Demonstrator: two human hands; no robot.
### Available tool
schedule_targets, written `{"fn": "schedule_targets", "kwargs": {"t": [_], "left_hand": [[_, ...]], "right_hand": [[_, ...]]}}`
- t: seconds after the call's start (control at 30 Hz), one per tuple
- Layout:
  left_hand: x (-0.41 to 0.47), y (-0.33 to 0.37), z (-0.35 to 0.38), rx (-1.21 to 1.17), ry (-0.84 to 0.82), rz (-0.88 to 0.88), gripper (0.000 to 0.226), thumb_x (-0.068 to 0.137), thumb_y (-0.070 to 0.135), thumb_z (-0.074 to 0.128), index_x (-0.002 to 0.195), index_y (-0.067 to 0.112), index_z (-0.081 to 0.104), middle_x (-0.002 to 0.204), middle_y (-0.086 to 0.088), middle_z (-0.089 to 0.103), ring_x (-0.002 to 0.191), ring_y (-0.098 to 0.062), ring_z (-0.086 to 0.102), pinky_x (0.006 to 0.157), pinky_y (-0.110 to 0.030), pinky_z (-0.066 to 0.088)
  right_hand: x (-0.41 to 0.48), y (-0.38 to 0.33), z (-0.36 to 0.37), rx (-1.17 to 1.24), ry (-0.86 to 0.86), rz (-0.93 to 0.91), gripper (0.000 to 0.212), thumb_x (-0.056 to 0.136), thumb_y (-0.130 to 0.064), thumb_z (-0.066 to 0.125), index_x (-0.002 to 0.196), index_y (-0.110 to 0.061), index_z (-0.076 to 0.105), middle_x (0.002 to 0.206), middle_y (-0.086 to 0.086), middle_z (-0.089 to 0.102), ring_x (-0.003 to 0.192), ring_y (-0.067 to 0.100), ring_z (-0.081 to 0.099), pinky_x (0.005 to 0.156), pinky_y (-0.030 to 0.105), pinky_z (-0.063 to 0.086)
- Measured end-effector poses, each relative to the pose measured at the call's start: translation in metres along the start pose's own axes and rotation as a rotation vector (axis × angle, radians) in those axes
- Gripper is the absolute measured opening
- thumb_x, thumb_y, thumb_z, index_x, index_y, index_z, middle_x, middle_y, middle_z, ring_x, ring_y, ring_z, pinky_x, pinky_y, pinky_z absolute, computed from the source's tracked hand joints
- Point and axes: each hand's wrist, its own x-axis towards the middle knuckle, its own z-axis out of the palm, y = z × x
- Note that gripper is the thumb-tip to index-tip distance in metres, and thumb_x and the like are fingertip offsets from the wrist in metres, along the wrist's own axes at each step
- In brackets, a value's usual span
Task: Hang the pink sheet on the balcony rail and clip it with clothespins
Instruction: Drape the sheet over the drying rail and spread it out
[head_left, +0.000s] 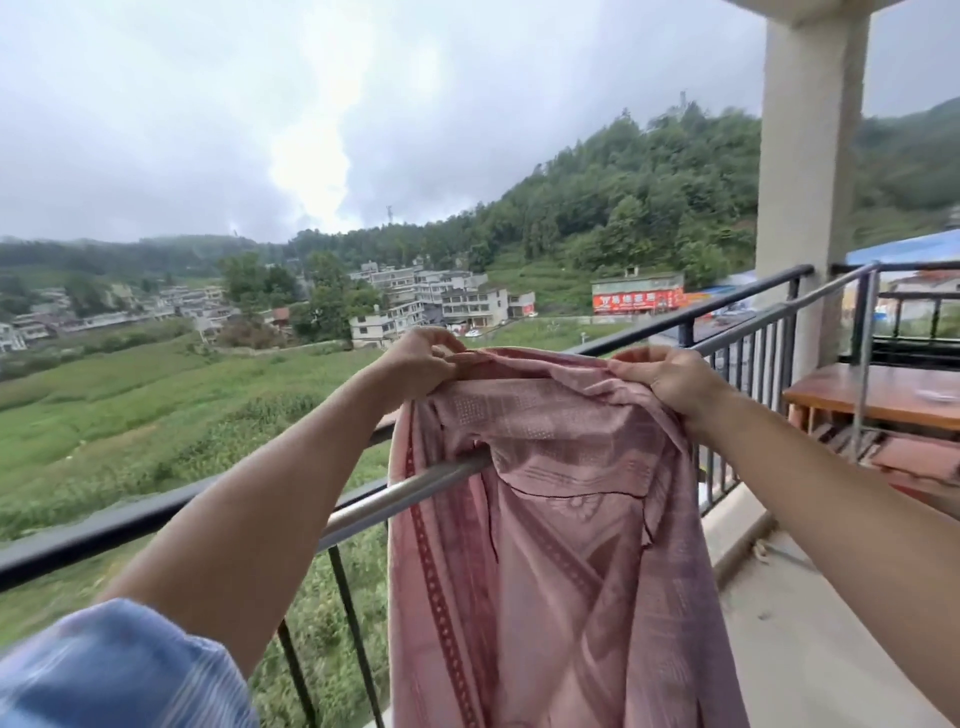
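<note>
In the middle of the frame the pink sheet (545, 545) is held up by its bunched top edge. Its length hangs down to the bottom edge in front of the silver bar (405, 499), which runs just inside the black balcony rail (130, 525) and passes out of sight behind the cloth. The left hand (421, 358) pinches the edge left of centre with curled fingers, and the right hand (670, 379), right of centre, has its fingers curled round a gathered fold.
</note>
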Motion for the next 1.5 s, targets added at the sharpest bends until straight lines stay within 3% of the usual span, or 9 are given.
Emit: {"fn": "schedule_targets", "kwargs": {"t": [0.3, 0.43, 0.57, 0.83, 0.97, 1.1, 1.2, 1.37, 1.5], "left_hand": [[0.027, -0.034, 0.054, 0.755, 0.051, -0.01, 0.016, 0.075, 0.011, 0.067, 0.089, 0.018, 0.064, 0.089, -0.001, 0.065, 0.084, -0.022, 0.059, 0.066, -0.028, 0.044], [0.021, -0.034, 0.042, 0.577, 0.108, -0.06, 0.019, 0.073, 0.013, 0.078, 0.07, 0.014, 0.059, 0.067, 0.001, 0.062, 0.064, -0.016, 0.059, 0.05, -0.022, 0.039], [-0.006, -0.023, 0.035, 0.148, -0.069, -0.061, 0.013, 0.078, 0.003, 0.076, 0.078, 0.008, 0.064, 0.07, -0.006, 0.068, 0.06, -0.014, 0.06, 0.057, -0.025, 0.051], [-0.047, -0.022, 0.076, 0.377, 0.02, 0.145, 0.043, 0.064, 0.053, 0.075, 0.092, 0.027, 0.057, 0.1, 0.006, 0.059, 0.091, -0.015, 0.056, 0.078, -0.033, 0.049], [-0.037, -0.009, 0.091, 0.355, 0.207, 0.228, 0.005, 0.088, 0.023, 0.063, 0.087, 0.017, 0.064, 0.091, 0.001, 0.064, 0.083, -0.019, 0.061, 0.076, -0.043, 0.053], [-0.032, -0.007, 0.07, 0.251, 0.359, 0.184, 0.013, 0.092, 0.011, 0.058, 0.081, 0.012, 0.066, 0.084, -0.004, 0.069, 0.075, -0.017, 0.063, 0.068, -0.035, 0.053], [-0.027, -0.005, 0.034, 0.044, 0.469, 0.15, 0.014, 0.091, 0.004, 0.059, 0.079, 0.011, 0.063, 0.078, -0.01, 0.069, 0.072, -0.022, 0.065, 0.073, -0.041, 0.057], [-0.037, 0.0, 0.059, 0.167, 0.05, 0.106, 0.024, 0.075, 0.032, 0.079, 0.08, 0.011, 0.069, 0.078, -0.006, 0.069, 0.066, -0.011, 0.058, 0.064, -0.03, 0.053], [-0.029, 0.0, 0.089, 0.234, 0.291, 0.119, 0.025, 0.087, 0.033, 0.064, 0.073, 0.014, 0.059, 0.069, -0.003, 0.062, 0.06, -0.017, 0.055, 0.056, -0.032, 0.046]], "right_hand": [[0.036, 0.059, -0.013, -1.08, 0.389, -0.553, 0.011, 0.09, -0.028, 0.062, 0.098, -0.022, 0.066, 0.098, 0.006, 0.064, 0.092, 0.029, 0.062, 0.072, 0.033, 0.047], [-0.019, 0.062, 0.015, -0.958, 0.084, -1.111, 0.013, 0.082, -0.033, 0.069, 0.085, -0.02, 0.068, 0.083, -0.005, 0.063, 0.081, 0.017, 0.061, 0.073, 0.034, 0.049], [-0.037, 0.095, 0.035, -1.173, -0.073, -1.176, 0.032, 0.078, -0.048, 0.061, 0.09, -0.02, 0.07, 0.09, -0.002, 0.064, 0.078, 0.021, 0.06, 0.055, 0.035, 0.051], [-0.01, 0.037, 0.036, -0.301, -0.305, -0.494, 0.019, 0.091, -0.017, 0.065, 0.081, -0.002, 0.072, 0.058, 0.001, 0.061, 0.049, 0.005, 0.054, 0.05, 0.022, 0.042], [0.003, 0.013, 0.038, -0.247, -0.297, -0.456, 0.02, 0.092, -0.013, 0.063, 0.075, -0.006, 0.071, 0.055, -0.002, 0.056, 0.054, 0.011, 0.052, 0.05, 0.024, 0.048], [0.009, 0.009, 0.031, -0.065, -0.381, -0.175, 0.014, 0.093, -0.008, 0.06, 0.088, 0.003, 0.067, 0.06, -0.002, 0.064, 0.06, 0.008, 0.065, 0.049, 0.022, 0.055], [0.009, 0.004, 0.031, -0.055, -0.388, -0.156, 0.014, 0.092, -0.009, 0.061, 0.087, 0.001, 0.068, 0.062, -0.001, 0.069, 0.059, 0.011, 0.067, 0.047, 0.017, 0.052], [0.007, -0.02, 0.048, -0.012, -0.396, -0.209, 0.014, 0.087, -0.023, 0.066, 0.079, -0.014, 0.073, 0.075, 0.01, 0.07, 0.055, 0.02, 0.061, 0.048, 0.027, 0.051], [0.001, -0.025, 0.048, 0.004, -0.402, -0.205, 0.017, 0.089, -0.025, 0.065, 0.093, -0.011, 0.074, 0.103, 0.017, 0.072, 0.082, 0.029, 0.065, 0.074, 0.037, 0.054]]}}
